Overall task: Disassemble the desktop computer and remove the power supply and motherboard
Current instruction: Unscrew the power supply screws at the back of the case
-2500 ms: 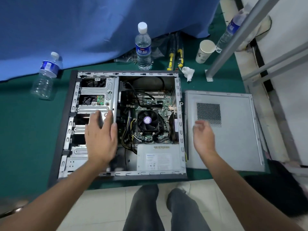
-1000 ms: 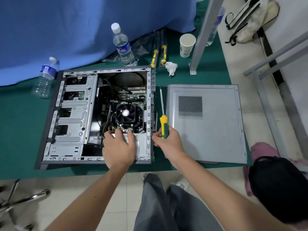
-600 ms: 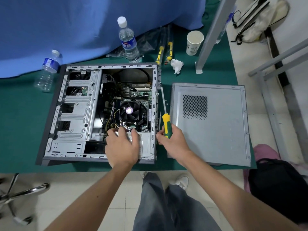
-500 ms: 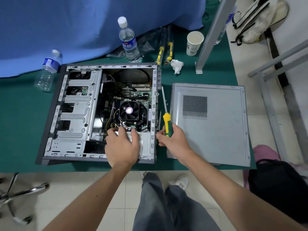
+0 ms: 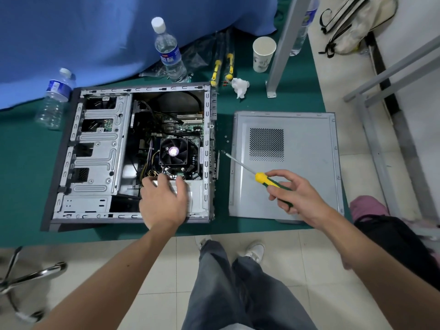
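Observation:
The open computer case [image 5: 71, 148] lies on its side on the green table. Inside it I see the motherboard [image 5: 183, 126] with a black CPU fan [image 5: 173, 151], and the grey power supply [image 5: 196, 194] at the near right corner. My left hand [image 5: 162, 201] rests flat on the power supply, fingers spread toward the fan. My right hand [image 5: 292, 194] grips a yellow-and-green screwdriver [image 5: 262, 178] above the removed side panel [image 5: 297, 163]. Its tip points left toward the case's rear wall.
Two water bottles [image 5: 169, 51] [image 5: 53, 98] stand beyond the case. A paper cup [image 5: 262, 53], spare screwdrivers [image 5: 221, 67] and a crumpled tissue [image 5: 240, 86] lie at the back. A metal post [image 5: 283, 46] rises at the right. A small screw [image 5: 227, 137] lies between case and panel.
My right hand has pulled away from the case's rear edge to the right, swinging the screwdriver over the side panel. My left hand has stayed on the power supply.

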The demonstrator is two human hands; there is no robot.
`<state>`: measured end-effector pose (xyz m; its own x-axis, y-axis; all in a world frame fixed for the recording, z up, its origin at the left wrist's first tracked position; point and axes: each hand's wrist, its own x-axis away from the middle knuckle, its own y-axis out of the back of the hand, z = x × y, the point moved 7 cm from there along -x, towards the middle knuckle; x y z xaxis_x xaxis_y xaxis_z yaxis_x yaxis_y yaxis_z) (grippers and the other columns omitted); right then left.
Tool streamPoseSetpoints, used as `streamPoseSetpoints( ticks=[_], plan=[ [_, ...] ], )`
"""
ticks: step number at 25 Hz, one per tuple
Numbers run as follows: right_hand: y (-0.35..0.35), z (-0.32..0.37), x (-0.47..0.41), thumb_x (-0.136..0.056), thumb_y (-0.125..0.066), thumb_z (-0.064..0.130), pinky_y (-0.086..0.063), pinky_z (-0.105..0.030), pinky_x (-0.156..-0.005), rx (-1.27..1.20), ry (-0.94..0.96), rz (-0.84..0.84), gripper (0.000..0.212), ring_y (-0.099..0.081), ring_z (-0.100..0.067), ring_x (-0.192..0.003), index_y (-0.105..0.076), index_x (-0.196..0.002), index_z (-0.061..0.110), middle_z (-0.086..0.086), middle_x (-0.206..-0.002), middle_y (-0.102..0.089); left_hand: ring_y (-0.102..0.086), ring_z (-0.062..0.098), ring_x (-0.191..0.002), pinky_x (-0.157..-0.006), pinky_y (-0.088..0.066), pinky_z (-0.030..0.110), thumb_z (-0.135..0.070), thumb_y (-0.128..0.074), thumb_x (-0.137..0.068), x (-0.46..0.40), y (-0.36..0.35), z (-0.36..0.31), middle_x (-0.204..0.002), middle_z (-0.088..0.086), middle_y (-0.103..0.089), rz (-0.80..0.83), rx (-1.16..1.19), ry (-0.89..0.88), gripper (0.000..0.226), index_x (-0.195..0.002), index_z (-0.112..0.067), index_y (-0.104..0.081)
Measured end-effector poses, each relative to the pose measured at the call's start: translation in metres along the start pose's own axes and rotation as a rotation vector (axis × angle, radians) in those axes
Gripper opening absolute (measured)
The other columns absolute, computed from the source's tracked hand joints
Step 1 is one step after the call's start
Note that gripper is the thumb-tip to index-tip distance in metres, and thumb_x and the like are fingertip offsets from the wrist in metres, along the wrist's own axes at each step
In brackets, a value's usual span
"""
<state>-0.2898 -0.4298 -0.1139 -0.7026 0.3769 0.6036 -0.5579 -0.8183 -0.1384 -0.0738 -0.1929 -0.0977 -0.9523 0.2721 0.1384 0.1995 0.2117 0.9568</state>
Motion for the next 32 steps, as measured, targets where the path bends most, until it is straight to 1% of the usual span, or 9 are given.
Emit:
streamPoseSetpoints(
  ticks=[2, 5, 10, 15, 22, 23, 27, 32],
  plan=[
    [0.004, 0.0, -0.002, -0.079, -0.077, 0.021, -0.025, -0.018, -0.042, 0.064, -0.013, 0.024, 0.023, -0.039, -0.013, -0.047, -0.074, -0.101, 0.026, -0.012, -0.078, -0.068, -0.048, 0.033, -0.093, -0.069, -0.034, 0.037, -0.061, -0.027, -0.094, 0.0, 0.0, 0.0, -0.113, 0.015, -0.046, 0.007, -0.01, 0.002, 0.045, -0.085, -0.019, -0.043],
    [0.008, -0.004, -0.005, -0.082, -0.076, 0.012, -0.024, -0.02, -0.044, 0.115, -0.038, 0.041, 0.02, -0.036, -0.012, -0.047, -0.077, -0.1, 0.019, -0.012, -0.077, -0.069, -0.05, 0.036, -0.097, -0.071, -0.034, 0.039, -0.06, -0.028, -0.094, 0.0, -0.001, 0.001, -0.115, 0.016, -0.046, 0.01, -0.014, 0.004, 0.043, -0.087, -0.021, -0.041],
    [0.013, -0.01, -0.007, -0.081, -0.076, 0.012, -0.028, -0.019, -0.041, 0.103, -0.054, 0.048, 0.019, -0.035, -0.012, -0.046, -0.078, -0.098, 0.019, -0.013, -0.073, -0.068, -0.05, 0.035, -0.098, -0.071, -0.034, 0.039, -0.062, -0.025, -0.092, 0.0, -0.001, 0.001, -0.115, 0.015, -0.046, 0.0, -0.012, -0.002, 0.043, -0.086, -0.022, -0.04],
    [0.01, -0.014, -0.011, -0.078, -0.077, 0.019, -0.028, -0.019, -0.042, 0.122, -0.058, 0.09, 0.021, -0.034, -0.012, -0.048, -0.078, -0.1, 0.019, -0.011, -0.072, -0.067, -0.05, 0.036, -0.098, -0.071, -0.034, 0.039, -0.062, -0.026, -0.092, -0.001, -0.002, 0.003, -0.115, 0.015, -0.046, 0.003, -0.01, 0.007, 0.047, -0.083, -0.02, -0.044],
    [0.014, -0.013, -0.017, -0.075, -0.079, 0.021, -0.027, -0.018, -0.041, 0.112, -0.052, 0.1, 0.023, -0.033, -0.011, -0.047, -0.078, -0.099, 0.019, -0.011, -0.07, -0.066, -0.05, 0.035, -0.097, -0.071, -0.037, 0.04, -0.062, -0.027, -0.093, -0.001, -0.002, 0.002, -0.114, 0.014, -0.046, 0.003, -0.008, 0.006, 0.046, -0.083, -0.02, -0.044],
    [0.015, -0.013, -0.018, -0.074, -0.08, 0.023, -0.027, -0.018, -0.041, 0.106, -0.052, 0.1, 0.025, -0.033, -0.011, -0.047, -0.078, -0.099, 0.019, -0.011, -0.07, -0.066, -0.05, 0.035, -0.098, -0.071, -0.037, 0.04, -0.062, -0.027, -0.093, -0.001, -0.002, 0.002, -0.114, 0.014, -0.046, 0.003, -0.006, 0.006, 0.046, -0.083, -0.02, -0.044],
    [0.013, -0.013, -0.021, -0.059, -0.084, 0.038, -0.028, -0.018, -0.04, 0.108, -0.058, 0.119, 0.045, -0.034, -0.011, -0.047, -0.078, -0.099, 0.019, -0.011, -0.07, -0.066, -0.051, 0.035, -0.098, -0.071, -0.036, 0.039, -0.063, -0.025, -0.092, -0.001, -0.002, 0.002, -0.116, 0.015, -0.046, 0.005, -0.011, 0.002, 0.047, -0.084, -0.021, -0.043],
    [0.015, -0.012, -0.022, -0.059, -0.085, 0.039, -0.027, -0.018, -0.041, 0.114, -0.055, 0.13, 0.046, -0.033, -0.011, -0.048, -0.078, -0.1, 0.018, -0.01, -0.071, -0.065, -0.051, 0.035, -0.096, -0.07, -0.036, 0.038, -0.063, -0.024, -0.091, -0.001, -0.001, 0.003, -0.113, 0.014, -0.046, 0.006, -0.009, 0.004, 0.048, -0.083, -0.02, -0.043]
  ],
)
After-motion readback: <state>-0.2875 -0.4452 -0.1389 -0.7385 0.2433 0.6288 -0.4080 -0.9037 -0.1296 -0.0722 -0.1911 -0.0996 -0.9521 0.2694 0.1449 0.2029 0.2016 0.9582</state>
